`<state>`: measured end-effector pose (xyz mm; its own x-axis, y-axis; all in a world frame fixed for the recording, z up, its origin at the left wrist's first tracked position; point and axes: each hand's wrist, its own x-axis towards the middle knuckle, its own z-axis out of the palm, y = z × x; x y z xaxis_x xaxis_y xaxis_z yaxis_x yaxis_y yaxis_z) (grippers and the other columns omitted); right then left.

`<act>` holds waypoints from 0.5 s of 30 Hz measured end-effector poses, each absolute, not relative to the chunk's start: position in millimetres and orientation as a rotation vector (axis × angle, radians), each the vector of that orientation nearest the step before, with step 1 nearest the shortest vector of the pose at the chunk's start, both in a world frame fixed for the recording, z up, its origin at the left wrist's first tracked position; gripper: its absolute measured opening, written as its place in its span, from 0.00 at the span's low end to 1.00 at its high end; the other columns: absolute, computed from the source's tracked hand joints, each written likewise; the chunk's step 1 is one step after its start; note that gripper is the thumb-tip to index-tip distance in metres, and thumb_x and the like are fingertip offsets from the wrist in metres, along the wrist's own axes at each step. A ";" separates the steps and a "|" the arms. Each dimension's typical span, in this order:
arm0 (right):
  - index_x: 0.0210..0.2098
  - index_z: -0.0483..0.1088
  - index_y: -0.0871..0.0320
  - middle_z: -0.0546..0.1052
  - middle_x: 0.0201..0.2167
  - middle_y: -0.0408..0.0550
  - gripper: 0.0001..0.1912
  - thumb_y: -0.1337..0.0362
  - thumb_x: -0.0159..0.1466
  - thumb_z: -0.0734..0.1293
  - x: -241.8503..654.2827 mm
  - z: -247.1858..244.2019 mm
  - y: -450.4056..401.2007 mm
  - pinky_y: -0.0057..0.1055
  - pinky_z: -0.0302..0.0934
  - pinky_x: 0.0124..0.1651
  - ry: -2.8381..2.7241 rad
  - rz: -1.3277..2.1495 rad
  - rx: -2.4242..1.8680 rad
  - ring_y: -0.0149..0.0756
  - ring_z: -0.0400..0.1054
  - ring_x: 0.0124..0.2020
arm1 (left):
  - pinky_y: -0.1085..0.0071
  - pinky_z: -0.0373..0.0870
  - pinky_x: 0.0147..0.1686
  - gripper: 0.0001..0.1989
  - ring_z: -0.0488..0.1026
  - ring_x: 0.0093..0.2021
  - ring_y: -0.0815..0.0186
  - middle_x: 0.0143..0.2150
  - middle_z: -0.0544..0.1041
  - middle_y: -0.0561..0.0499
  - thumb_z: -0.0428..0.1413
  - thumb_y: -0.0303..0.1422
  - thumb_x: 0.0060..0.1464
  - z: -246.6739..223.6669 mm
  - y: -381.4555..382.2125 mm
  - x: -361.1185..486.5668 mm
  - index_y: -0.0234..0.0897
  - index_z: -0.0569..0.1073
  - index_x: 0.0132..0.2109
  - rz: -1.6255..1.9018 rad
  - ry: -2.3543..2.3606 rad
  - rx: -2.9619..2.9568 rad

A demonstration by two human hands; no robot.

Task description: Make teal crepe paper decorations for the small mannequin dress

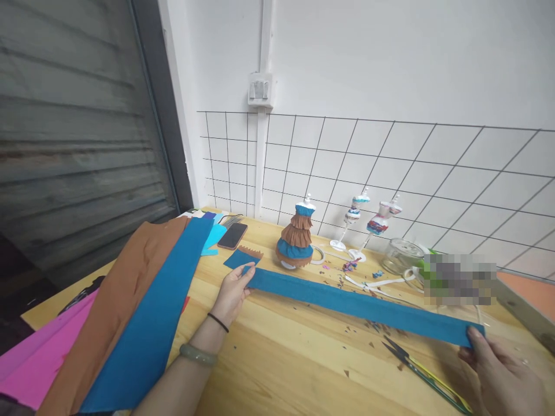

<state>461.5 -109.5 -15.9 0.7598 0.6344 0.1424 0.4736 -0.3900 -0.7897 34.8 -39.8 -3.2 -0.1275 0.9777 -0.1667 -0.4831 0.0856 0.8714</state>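
A long blue strip of crepe paper [347,300] is stretched between my two hands above the wooden table. My left hand [235,287] pinches its left end, and my right hand [498,361] grips the right end between thumb and fingers. Behind the strip stands a small dress form [296,234] in a tiered brown and blue paper dress. Close to my left hand lies a short blue piece with a zigzag brown edge [243,258]. Scissors [416,367] with yellow-green handles lie partly open on the table, left of my right hand.
Large brown [117,294] and blue paper sheets [151,312] cover the table's left side, with pink paper [34,370] beneath. A phone [233,236] lies farther back. Two white dress forms [384,216], a clear container [403,254], tape roll [318,255] and paper scraps are at the back right.
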 end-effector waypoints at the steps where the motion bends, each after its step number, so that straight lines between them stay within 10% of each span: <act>1: 0.30 0.68 0.55 0.76 0.25 0.52 0.19 0.47 0.55 0.58 460.3 -14.0 -109.5 0.36 0.62 0.34 -0.835 0.247 -2.070 0.51 0.72 0.34 | 0.79 0.64 0.24 0.17 0.71 0.28 0.72 0.31 0.74 0.51 0.62 0.35 0.38 -3.6 -39.6 35.0 0.36 0.71 0.38 1.425 1.005 0.664; 15: 0.29 0.64 0.55 0.73 0.24 0.53 0.18 0.48 0.57 0.54 450.9 -0.3 -114.2 0.38 0.60 0.33 -0.859 0.243 -2.128 0.54 0.70 0.36 | 0.77 0.66 0.26 0.13 0.72 0.28 0.70 0.29 0.76 0.51 0.62 0.37 0.37 -6.2 -38.7 34.4 0.34 0.72 0.31 1.448 0.973 0.688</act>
<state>450.9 -114.2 -0.3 0.7500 0.6517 0.1132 0.4958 -0.4406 -0.7484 34.4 -38.7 -6.2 -0.1251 0.9840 -0.1267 -0.4891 0.0499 0.8708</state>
